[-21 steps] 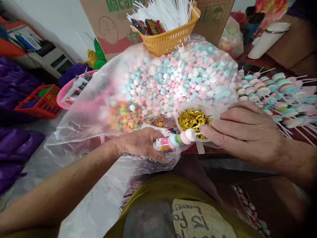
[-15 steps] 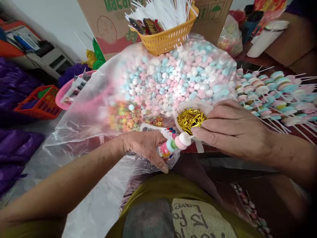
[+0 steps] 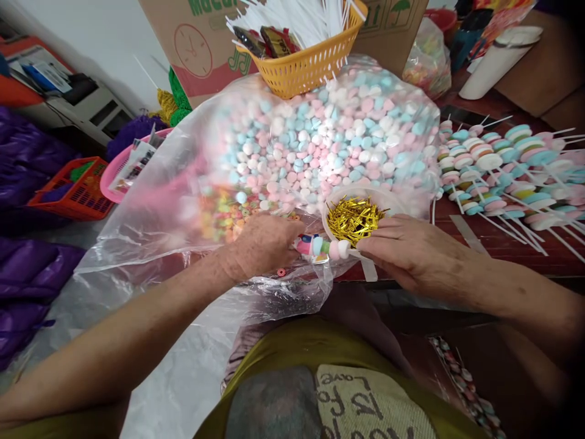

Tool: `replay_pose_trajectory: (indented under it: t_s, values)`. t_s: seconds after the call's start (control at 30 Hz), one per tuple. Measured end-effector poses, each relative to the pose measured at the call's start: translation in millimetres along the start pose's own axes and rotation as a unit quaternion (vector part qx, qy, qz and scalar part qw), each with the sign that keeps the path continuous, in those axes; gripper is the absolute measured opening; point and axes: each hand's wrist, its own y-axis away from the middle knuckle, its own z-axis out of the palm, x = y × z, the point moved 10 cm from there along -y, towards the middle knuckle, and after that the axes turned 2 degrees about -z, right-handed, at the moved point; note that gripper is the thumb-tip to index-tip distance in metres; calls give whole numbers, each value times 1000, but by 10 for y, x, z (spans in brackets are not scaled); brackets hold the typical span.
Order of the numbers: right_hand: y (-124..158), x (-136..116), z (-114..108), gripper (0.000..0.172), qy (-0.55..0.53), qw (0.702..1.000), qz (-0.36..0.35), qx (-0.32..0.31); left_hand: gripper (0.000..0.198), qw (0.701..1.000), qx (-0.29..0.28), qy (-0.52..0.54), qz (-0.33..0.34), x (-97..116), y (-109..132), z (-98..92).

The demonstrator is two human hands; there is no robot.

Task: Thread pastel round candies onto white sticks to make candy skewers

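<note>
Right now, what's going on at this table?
A person has a skewer of pastel pieces between both hands. The right hand pinches the stick by its white end piece; the left hand is at the other end, its fingertips hidden. Just behind the skewer sits a tub of gold strips. A big clear bag of pastel pieces lies beyond, and similar loaded skewers are piled to the right.

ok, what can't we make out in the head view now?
Head view:
Left hand: most fingertips hidden by its own back.
Marshmallow skewer: right tip hidden by the right hand.
Green lettering on the carton: cut off by the top edge.
Cereal rings: left ones blurred through plastic bag.
</note>
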Motion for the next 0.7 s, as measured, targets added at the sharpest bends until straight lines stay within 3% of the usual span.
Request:
replay_pose_trajectory:
  t_s: [0.07,0.23,0.33,0.43,0.53,0.63,0.7]
  values:
    - [42,48,5,27,-28,999,28,-7,13,989,76,-125,17,67,36,-92]
    - [64,116,73,30,-202,971,125,-9,10,945,231,-209,98,309,184,-181]
    - [22,118,173,29,-258,950,174,10,20,932,262,-227,109,387,196,-158]
    - [-77,-38,77,27,-99,987,96,81,16,970,177,-159,54,340,52,-31]
    - [-115,-160,100,25,64,992,14,104,36,998,47,-25,-25,243,-73,146]
    - [-101,-103,162,19,75,993,-19,87,67,991,-52,127,0,248,-102,233]
    - [-73,-33,130,16,63,995,-14,82,84,963,-101,248,42,236,-70,224]
